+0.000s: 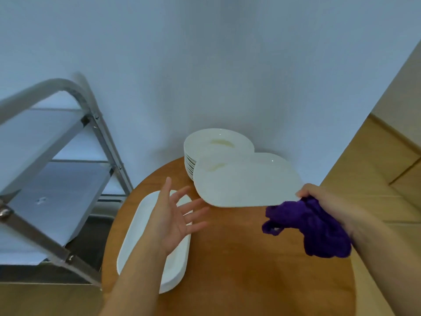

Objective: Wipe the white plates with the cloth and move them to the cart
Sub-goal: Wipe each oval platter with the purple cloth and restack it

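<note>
Purple cloth (312, 226): bunched and hanging from the right hand, just below the near edge of the lifted plate and above the tabletop.
Right hand (319, 201): fingers curled, pinching the near right edge of a white plate (246, 181) together with the cloth; the plate is blurred and appears raised off the tabletop, overlapping the stack behind it.
Left hand (175, 215): spread wide, palm turned up, fingers straight and apart, holding nothing; it hovers left of the lifted plate, over the far end of the oblong platters.
Stack of round plates (205, 151): white, at the far edge of the tabletop, just behind the lifted plate and against the wall.
Oblong platters (141, 252): white, a small stack lying left of the lifted plate, partly hidden under the left forearm.
Tabletop (239, 258): round, brown wood, carrying both stacks.
Cart (68, 160): grey metal frame with shelves, well left of the lifted plate, beside the tabletop.
Wall (205, 65): pale, plain, behind the stack.
</note>
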`<state>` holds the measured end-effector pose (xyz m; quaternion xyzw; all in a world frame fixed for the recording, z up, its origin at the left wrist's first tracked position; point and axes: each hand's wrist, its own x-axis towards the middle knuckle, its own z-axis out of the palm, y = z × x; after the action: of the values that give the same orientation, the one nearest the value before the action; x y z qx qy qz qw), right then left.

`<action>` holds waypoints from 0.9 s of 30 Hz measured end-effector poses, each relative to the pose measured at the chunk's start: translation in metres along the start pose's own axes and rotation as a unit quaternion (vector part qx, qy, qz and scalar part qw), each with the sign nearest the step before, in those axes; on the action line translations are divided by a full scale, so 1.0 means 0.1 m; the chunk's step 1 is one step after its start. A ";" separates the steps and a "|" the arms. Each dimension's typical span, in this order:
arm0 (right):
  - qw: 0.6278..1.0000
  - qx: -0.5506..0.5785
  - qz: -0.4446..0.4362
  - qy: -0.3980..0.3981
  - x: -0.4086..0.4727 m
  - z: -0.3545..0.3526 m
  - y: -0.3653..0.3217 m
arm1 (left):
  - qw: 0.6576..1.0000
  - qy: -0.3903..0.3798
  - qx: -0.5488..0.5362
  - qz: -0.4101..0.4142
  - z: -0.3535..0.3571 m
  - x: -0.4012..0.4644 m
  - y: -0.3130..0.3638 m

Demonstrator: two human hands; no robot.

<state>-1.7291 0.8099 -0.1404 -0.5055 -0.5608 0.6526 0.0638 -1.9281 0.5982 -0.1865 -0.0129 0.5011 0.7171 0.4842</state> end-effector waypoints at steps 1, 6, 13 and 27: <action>1.000 -0.008 0.004 -0.008 -0.11 -0.02 0.04 | 0.999 -0.029 -0.038 -0.024 -0.02 -0.09 -0.02; 0.996 -0.072 0.009 -0.042 -0.53 -0.03 0.28 | 0.983 -0.098 -0.119 -0.102 0.02 -0.51 -0.26; 0.992 -0.111 -0.026 -0.060 -0.94 0.14 0.78 | 0.997 -0.015 -0.072 -0.031 -0.16 -0.99 -0.63; 0.875 -0.392 -0.278 0.061 -1.31 0.75 1.05 | 0.994 0.067 -0.052 0.064 -0.06 -1.57 -1.29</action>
<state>-1.6701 0.6361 -0.1578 -0.3509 -0.8832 0.3026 0.0731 -1.7558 0.4904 -0.2015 -0.0537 0.4944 0.7690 0.4016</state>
